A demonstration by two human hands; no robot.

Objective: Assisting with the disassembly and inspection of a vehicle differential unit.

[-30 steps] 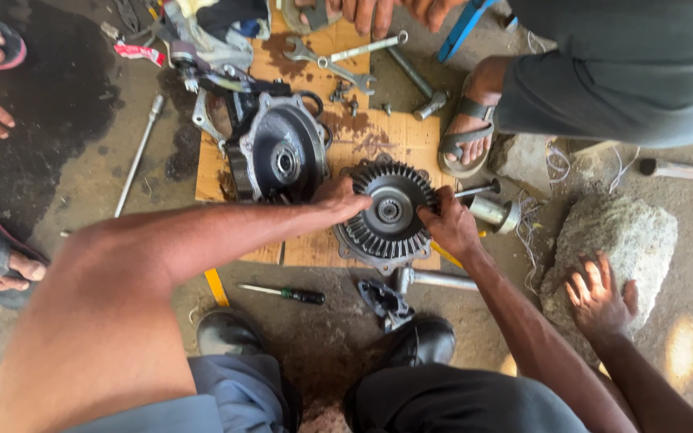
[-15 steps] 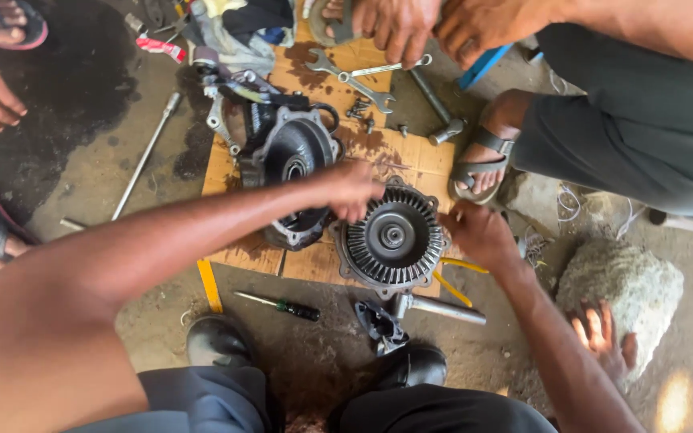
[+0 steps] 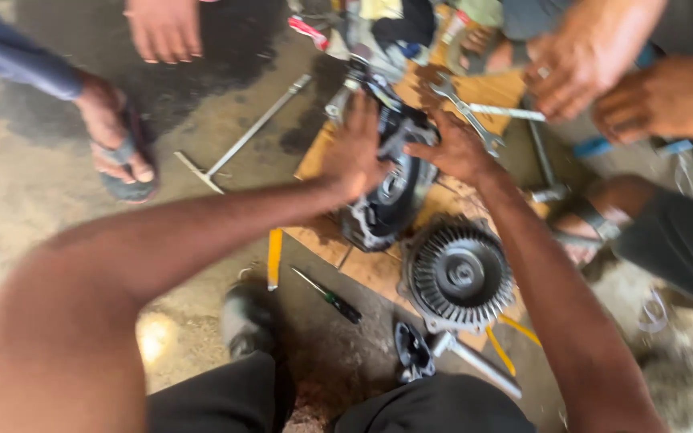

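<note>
Both hands [image 3: 407,152] on dark housing [image 3: 391,192]

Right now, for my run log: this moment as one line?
left hand: on dark metal engine casing | right hand: on casing | round finned grey metal part: untouched

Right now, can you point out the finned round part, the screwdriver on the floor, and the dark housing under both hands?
finned round part [image 3: 459,274], head view, on its centre hub.
screwdriver [image 3: 338,303], head view, on its dark handle.
dark housing [image 3: 391,192], head view, on the face between the hands.
</note>
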